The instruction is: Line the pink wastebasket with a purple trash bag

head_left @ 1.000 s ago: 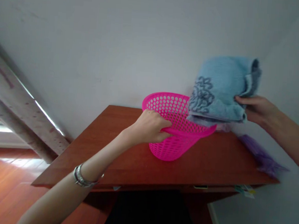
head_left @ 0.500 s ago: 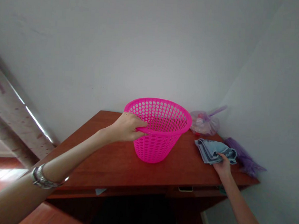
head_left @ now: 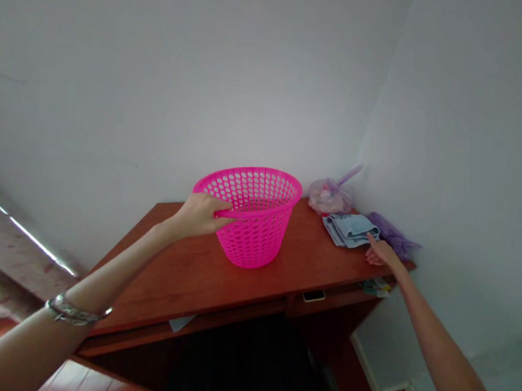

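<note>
A bright pink plastic basket (head_left: 253,242) with a perforated wall stands upright on the brown desk. My left hand (head_left: 201,215) grips its near-left rim, thumb on the inside and fingers outside. To the right, a folded light-blue cloth (head_left: 350,228), with darker grey-blue edges, lies flat near the desk's right end. My right hand (head_left: 381,251) is at the cloth's near-right corner. One of its digits points onto the corner, while the others are loosely bent below, apart from it, and hold nothing.
A tied translucent bag (head_left: 330,195) with reddish things inside sits behind the cloth. Beside it lies a crumpled purple bag (head_left: 394,236). Below the brown desk (head_left: 184,273) top, a shelf holds a phone-like object (head_left: 313,295) and small packets (head_left: 376,287). Walls rise behind and right.
My right hand has let go of the folded cloth, which now lies flatter on the desk. My left hand keeps its hold on the basket rim. The camera view has shifted.
</note>
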Tool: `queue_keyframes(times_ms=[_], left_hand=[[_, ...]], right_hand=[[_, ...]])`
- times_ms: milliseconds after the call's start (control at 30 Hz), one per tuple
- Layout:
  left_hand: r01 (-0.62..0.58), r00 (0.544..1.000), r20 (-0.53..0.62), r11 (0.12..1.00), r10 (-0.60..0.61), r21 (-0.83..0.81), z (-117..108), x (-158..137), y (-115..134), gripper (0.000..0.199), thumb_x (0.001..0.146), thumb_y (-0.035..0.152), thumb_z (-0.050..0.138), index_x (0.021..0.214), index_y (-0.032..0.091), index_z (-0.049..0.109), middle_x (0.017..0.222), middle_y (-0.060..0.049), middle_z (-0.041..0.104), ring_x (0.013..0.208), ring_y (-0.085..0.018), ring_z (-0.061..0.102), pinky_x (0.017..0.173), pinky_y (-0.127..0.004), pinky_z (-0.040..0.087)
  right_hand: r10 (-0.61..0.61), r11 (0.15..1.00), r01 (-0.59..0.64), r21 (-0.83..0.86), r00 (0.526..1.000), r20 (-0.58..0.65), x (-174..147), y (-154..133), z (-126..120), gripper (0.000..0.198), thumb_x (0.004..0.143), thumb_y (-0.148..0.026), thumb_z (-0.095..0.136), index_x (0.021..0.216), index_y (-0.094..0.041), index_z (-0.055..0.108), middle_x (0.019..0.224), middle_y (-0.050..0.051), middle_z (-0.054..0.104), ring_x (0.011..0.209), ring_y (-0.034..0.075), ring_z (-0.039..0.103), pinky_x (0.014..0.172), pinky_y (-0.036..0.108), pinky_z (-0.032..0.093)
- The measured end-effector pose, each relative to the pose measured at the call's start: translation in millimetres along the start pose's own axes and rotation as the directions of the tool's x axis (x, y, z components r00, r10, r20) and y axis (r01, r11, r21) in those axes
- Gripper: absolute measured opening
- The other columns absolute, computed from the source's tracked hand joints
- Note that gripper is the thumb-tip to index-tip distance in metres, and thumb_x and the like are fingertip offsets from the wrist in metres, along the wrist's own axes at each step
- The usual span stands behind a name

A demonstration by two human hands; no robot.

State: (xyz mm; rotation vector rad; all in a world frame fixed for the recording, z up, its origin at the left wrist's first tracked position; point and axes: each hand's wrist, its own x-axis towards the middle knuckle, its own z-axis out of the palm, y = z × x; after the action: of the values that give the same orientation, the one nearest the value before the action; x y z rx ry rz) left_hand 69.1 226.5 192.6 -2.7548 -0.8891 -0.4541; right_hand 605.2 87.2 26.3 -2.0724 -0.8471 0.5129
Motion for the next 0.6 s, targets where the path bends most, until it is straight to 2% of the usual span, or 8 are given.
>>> queue_keyframes(times_ms=[100, 167, 233, 300, 367, 433, 533, 600], left_hand=[[0.005, 0.999, 0.042, 1.0, -0.004, -0.017, -4, 0, 1, 0.041, 0.09, 0.049, 0.047, 0.068, 0.017, 0.061, 0.06, -0.005, 0.062, 0.057, -0.016, 0.054, 0.057, -0.027, 0.028], [0.0, 0.998, 0.07, 0.998, 0.004, -0.055, -7, 1, 2, 0.042, 0.091, 0.051, 0.047, 0.073, 0.016, 0.064, 0.063, -0.005, 0.064, 0.059, -0.016, 0.055, 0.058, -0.026, 0.031], [-0.008, 0.995, 0.094, 0.996, 0.017, -0.091, -12, 2, 3, 0.043, 0.091, 0.052, 0.046, 0.076, 0.016, 0.066, 0.066, -0.006, 0.066, 0.061, -0.016, 0.056, 0.059, -0.025, 0.033], [-0.006, 0.994, 0.112, 0.993, 0.019, -0.114, -16, 1, 4, 0.044, 0.09, 0.052, 0.046, 0.076, 0.016, 0.067, 0.069, -0.006, 0.068, 0.063, -0.017, 0.058, 0.061, -0.025, 0.036], [0.012, 0.992, 0.127, 0.991, 0.005, -0.134, -18, -2, 5, 0.044, 0.09, 0.053, 0.047, 0.08, 0.016, 0.068, 0.074, -0.007, 0.07, 0.067, -0.019, 0.061, 0.064, -0.026, 0.04], [0.037, 0.99, 0.137, 0.987, -0.016, -0.154, -19, -7, 3, 0.044, 0.088, 0.056, 0.05, 0.095, 0.017, 0.07, 0.09, -0.009, 0.073, 0.081, -0.023, 0.065, 0.073, -0.029, 0.044], [0.044, 0.989, 0.145, 0.983, -0.018, -0.177, -27, -13, 0, 0.059, 0.08, 0.058, 0.062, 0.125, 0.021, 0.06, 0.122, -0.012, 0.066, 0.111, -0.029, 0.06, 0.094, -0.036, 0.043], [0.041, 0.994, 0.104, 0.979, -0.02, -0.2, -41, -17, 4, 0.069, 0.077, 0.057, 0.066, 0.135, 0.023, 0.052, 0.133, -0.012, 0.059, 0.122, -0.03, 0.053, 0.102, -0.04, 0.039]], right_hand=[[-0.119, 0.956, 0.053, -0.288, 0.969, -0.218, -17, 10, -23, 0.042, 0.084, -0.044, 0.052, 0.101, -0.008, 0.066, 0.109, 0.027, 0.061, 0.116, 0.038, 0.053, 0.098, 0.055, 0.039], [-0.294, 0.822, 0.068, -0.566, 0.901, -0.319, -22, 17, -33, 0.048, 0.087, -0.042, 0.049, 0.12, -0.007, 0.059, 0.122, 0.028, 0.054, 0.123, 0.041, 0.046, 0.096, 0.057, 0.04], [-0.399, 0.663, 0.037, -0.748, 0.862, -0.311, -20, 24, -39, 0.054, 0.088, -0.044, 0.049, 0.125, -0.005, 0.055, 0.123, 0.028, 0.052, 0.121, 0.042, 0.047, 0.089, 0.054, 0.045], [-0.37, 0.601, 0.023, -0.799, 0.894, -0.253, -14, 27, -43, 0.049, 0.087, -0.04, 0.052, 0.12, -0.005, 0.059, 0.12, 0.027, 0.054, 0.118, 0.041, 0.05, 0.085, 0.05, 0.047], [-0.316, 0.599, 0.028, -0.801, 0.927, -0.204, -6, 24, -48, 0.036, 0.088, -0.031, 0.05, 0.108, -0.006, 0.065, 0.112, 0.025, 0.06, 0.111, 0.038, 0.056, 0.083, 0.048, 0.048], [-0.302, 0.626, 0.035, -0.779, 0.932, -0.201, 1, 13, -55, 0.032, 0.089, -0.025, 0.044, 0.1, -0.009, 0.069, 0.103, 0.023, 0.064, 0.102, 0.036, 0.061, 0.08, 0.046, 0.049], [-0.408, 0.667, 0.109, -0.737, 0.882, -0.238, -5, -23, -71, 0.036, 0.092, -0.027, 0.039, 0.105, -0.013, 0.069, 0.107, 0.022, 0.065, 0.099, 0.034, 0.063, 0.08, 0.044, 0.048], [-0.512, 0.691, 0.253, -0.677, 0.832, -0.213, -27, -61, -79, 0.037, 0.093, -0.032, 0.039, 0.112, -0.018, 0.068, 0.113, 0.018, 0.065, 0.102, 0.03, 0.062, 0.084, 0.039, 0.047]])
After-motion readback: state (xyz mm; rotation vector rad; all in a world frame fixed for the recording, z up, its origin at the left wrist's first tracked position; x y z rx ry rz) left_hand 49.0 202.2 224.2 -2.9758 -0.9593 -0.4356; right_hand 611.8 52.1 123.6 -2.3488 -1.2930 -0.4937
